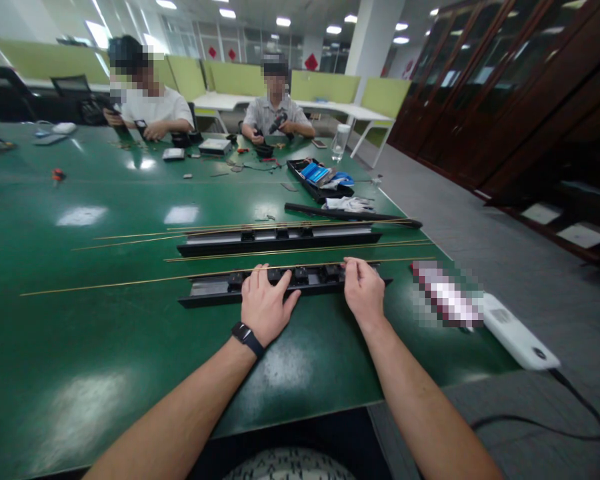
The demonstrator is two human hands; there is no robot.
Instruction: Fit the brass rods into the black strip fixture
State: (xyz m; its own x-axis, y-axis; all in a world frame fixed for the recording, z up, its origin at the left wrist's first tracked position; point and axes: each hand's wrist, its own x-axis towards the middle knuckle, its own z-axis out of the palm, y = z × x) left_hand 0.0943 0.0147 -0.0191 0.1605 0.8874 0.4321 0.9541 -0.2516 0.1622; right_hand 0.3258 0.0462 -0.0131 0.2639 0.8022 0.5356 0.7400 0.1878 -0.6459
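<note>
Lying on the grn tbl [145,373]: near blk rail [320,289], w/ far blk rail [280,244] beyond. L hand [265,303] is spread palm-down over near rail's mid; R hand [364,290], by rail's R end, is pinching thin brass rod [105,285], which runs along rail, past its L end.

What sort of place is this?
Probably an office, partly used for hand assembly: flat lime-green partitions stand beyond a large, glossy green table, on which long, thin, gold-coloured rods are laid out.
</note>
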